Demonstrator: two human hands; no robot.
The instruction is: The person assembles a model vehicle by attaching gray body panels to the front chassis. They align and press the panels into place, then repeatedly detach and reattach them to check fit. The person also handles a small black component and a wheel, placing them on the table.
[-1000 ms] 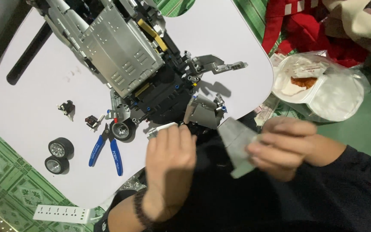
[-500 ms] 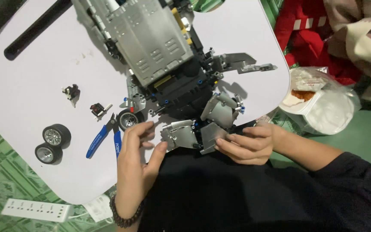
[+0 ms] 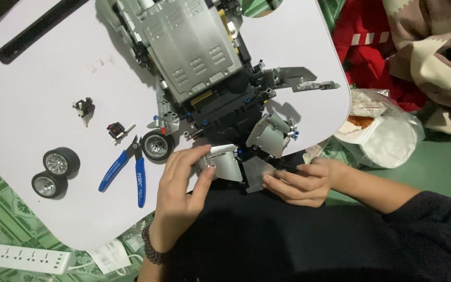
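A large grey and black brick-built model car (image 3: 199, 68) lies on a white table (image 3: 53, 68). Its near end reaches the table's front edge. My left hand (image 3: 184, 188) pinches a silver panel piece (image 3: 223, 162) at that end, thumb and fingers on it. My right hand (image 3: 301, 180) presses a second silver panel (image 3: 257, 175) against the model, right beside the first. One wheel (image 3: 156, 145) is mounted on the model just left of my left hand.
Blue-handled cutters (image 3: 126, 169) lie left of my left hand. Two loose wheels (image 3: 53, 172) and two small black parts (image 3: 100, 117) sit further left. A black tube (image 3: 37, 31) lies at the back. A white power strip (image 3: 24, 257) is on the floor; plastic bags (image 3: 387, 138) at right.
My right hand brought the silver panel from mid-air down to the model's near end. My left hand moved onto the neighbouring panel. The view shifted, so the model sits lower and larger.
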